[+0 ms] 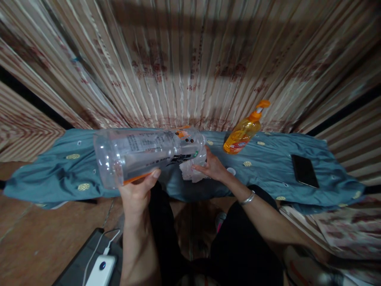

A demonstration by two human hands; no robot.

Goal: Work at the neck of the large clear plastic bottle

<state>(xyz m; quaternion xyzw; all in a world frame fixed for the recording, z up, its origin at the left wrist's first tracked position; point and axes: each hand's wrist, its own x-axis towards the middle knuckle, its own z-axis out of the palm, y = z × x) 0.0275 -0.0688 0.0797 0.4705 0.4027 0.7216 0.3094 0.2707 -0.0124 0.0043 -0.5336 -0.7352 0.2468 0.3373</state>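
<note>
A large transparent plastic bottle with printed lettering and orange marks is held sideways over the cloth, its broad base to the left. My left hand is closed around its lower side near the base. At the narrower right end, my right hand pinches a crumpled whitish tissue against or just beside the bottle; exact contact is hard to see. A small white round cap lies by my right wrist. Behind it stands an orange pump bottle part-filled with yellow liquid.
A blue-green patterned cloth covers the narrow table. Toward its right end lies a dark phone. Striped curtains hang close behind. At lower left, a white power bank with a cable rests on a dark surface.
</note>
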